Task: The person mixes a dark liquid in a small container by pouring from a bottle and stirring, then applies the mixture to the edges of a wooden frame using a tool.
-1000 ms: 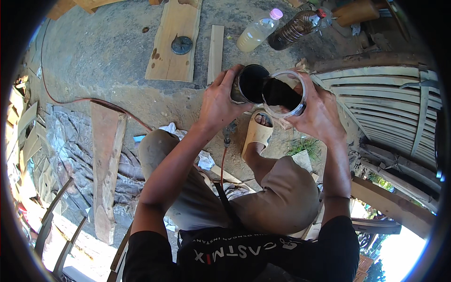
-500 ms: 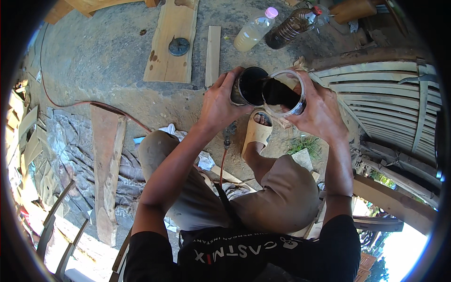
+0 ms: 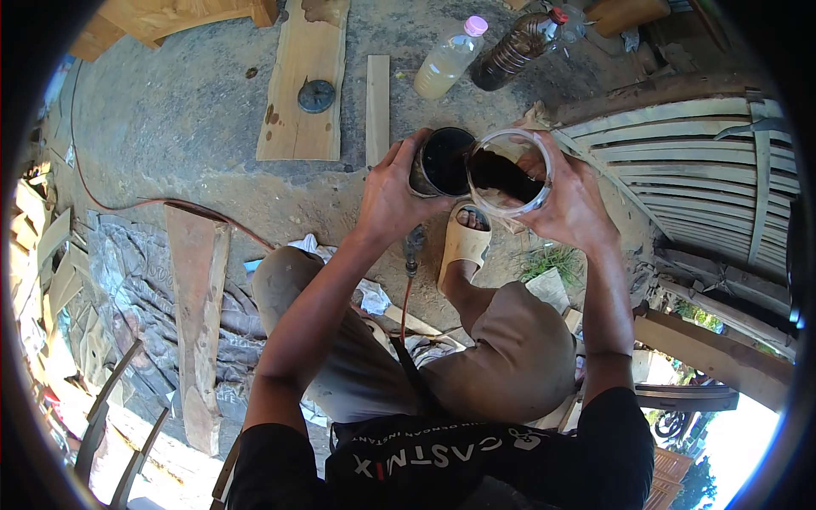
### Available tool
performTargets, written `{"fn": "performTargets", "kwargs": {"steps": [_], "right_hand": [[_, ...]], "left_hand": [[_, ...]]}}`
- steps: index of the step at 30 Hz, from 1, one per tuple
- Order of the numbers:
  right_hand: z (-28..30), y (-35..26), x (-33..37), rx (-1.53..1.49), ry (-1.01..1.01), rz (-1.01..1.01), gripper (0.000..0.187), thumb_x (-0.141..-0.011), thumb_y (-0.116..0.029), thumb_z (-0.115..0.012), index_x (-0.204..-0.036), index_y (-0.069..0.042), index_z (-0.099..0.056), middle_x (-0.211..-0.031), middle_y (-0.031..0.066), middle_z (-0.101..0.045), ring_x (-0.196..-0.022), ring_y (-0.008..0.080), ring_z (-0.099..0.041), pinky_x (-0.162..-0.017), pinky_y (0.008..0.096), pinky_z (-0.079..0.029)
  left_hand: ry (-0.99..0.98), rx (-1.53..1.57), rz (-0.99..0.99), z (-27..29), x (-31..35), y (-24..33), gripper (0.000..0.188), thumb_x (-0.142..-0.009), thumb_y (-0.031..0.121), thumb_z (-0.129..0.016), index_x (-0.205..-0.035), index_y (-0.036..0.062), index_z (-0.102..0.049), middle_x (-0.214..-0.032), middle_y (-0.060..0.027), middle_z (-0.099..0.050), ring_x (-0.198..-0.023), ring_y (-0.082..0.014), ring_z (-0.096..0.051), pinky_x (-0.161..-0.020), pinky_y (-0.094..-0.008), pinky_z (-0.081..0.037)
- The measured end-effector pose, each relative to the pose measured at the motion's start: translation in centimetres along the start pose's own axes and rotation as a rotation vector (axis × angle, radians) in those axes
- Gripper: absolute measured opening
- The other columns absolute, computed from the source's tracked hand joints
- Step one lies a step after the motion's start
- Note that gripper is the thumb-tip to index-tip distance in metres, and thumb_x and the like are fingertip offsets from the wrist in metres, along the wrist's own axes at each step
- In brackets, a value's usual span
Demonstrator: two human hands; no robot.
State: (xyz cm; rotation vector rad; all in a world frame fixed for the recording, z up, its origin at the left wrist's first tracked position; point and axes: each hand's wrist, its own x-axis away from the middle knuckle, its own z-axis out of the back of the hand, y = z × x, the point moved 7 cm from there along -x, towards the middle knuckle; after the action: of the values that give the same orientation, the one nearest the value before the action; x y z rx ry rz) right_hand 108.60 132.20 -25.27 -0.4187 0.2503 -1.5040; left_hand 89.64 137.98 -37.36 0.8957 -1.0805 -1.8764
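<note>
My left hand (image 3: pixel 393 189) is wrapped round a dark, round cup (image 3: pixel 446 161) with black liquid inside. Close below that hand a metal fitting (image 3: pixel 414 240) meets a reddish hose (image 3: pixel 405 304); whether it joins the cup is hidden. My right hand (image 3: pixel 571 197) grips a clear plastic cup (image 3: pixel 511 204), tilted toward the dark cup, rims touching or nearly so. Dark liquid (image 3: pixel 503 176) lies along the clear cup's lower side toward the dark cup. Beyond my hands, a round dark lid (image 3: pixel 316 96) rests on a wide wooden board (image 3: pixel 304 136).
A pink-capped bottle (image 3: pixel 449 59) of pale liquid and a red-capped bottle (image 3: pixel 514 55) of dark liquid stand beyond my hands. A narrow wooden strip (image 3: pixel 378 106) lies beside the board. Pale wooden slats (image 3: pixel 680 161) are at right, a long plank (image 3: pixel 195 297) at left.
Both cups have shifted slightly left in view and drawn a little apart. The bottles, board and lid also sit slightly differently in the picture, as the view moved. Both grips stay the same.
</note>
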Motion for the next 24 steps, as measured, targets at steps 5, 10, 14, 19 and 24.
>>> {"fn": "performTargets", "kwargs": {"steps": [5,10,14,19,24], "right_hand": [[-2.9,3.6,1.2,-0.46,0.143,0.063,0.076,-0.077,-0.018,-0.093,-0.14,-0.005,-0.052,-0.117,0.0149,-0.072,-0.109,0.0268,-0.073,-0.1,0.0414,-0.058],[-7.1,8.9,1.9,-0.854,0.328,-0.064,0.077,-0.079,-0.007,-0.091,-0.144,-0.005,-0.051,-0.132,0.0143,-0.068,-0.127,0.0249,-0.064,-0.11,0.0421,-0.051],[-10.8,15.8,0.6,-0.943,0.517,-0.24,0.079,-0.079,-0.008,-0.09,-0.146,-0.003,-0.048,-0.135,0.0151,-0.067,-0.127,0.0254,-0.064,-0.11,0.0411,-0.051],[-11.4,21.9,-1.2,-0.85,0.9,-0.347,0.078,-0.078,-0.013,-0.092,-0.142,0.0,-0.05,-0.135,0.0177,-0.066,-0.124,0.0251,-0.064,-0.106,0.0384,-0.052],[-12.1,26.0,-2.8,-0.703,1.063,-0.347,0.074,-0.078,-0.019,-0.092,-0.137,0.001,-0.051,-0.132,0.0172,-0.066,-0.12,0.026,-0.065,-0.103,0.0381,-0.052]], "left_hand": [[-0.037,0.123,0.103,-0.2,-0.7,-0.6,0.089,-0.064,0.025,-0.098,-0.139,0.0011,-0.056,-0.123,-0.0181,-0.072,-0.114,-0.0312,-0.072,-0.098,-0.0401,-0.058],[-0.02,0.182,0.115,-0.4,-1.0,-1.1,0.078,-0.067,0.023,-0.098,-0.131,0.0002,-0.06,-0.113,-0.0157,-0.077,-0.105,-0.0253,-0.076,-0.093,-0.0376,-0.059],[0.026,0.176,0.148,1.1,-0.6,-2.9,0.071,-0.07,0.018,-0.097,-0.128,-0.0006,-0.061,-0.11,-0.0135,-0.077,-0.1,-0.0192,-0.076,-0.089,-0.0348,-0.06],[0.101,0.1,0.144,3.1,-0.7,-3.3,0.066,-0.07,0.013,-0.096,-0.126,-0.0004,-0.063,-0.108,-0.0117,-0.078,-0.097,-0.0175,-0.075,-0.087,-0.0333,-0.059],[0.131,0.092,0.142,3.8,-0.8,-3.6,0.064,-0.07,0.012,-0.096,-0.125,0.0004,-0.065,-0.107,-0.0112,-0.078,-0.096,-0.0172,-0.075,-0.087,-0.0332,-0.059]]}}
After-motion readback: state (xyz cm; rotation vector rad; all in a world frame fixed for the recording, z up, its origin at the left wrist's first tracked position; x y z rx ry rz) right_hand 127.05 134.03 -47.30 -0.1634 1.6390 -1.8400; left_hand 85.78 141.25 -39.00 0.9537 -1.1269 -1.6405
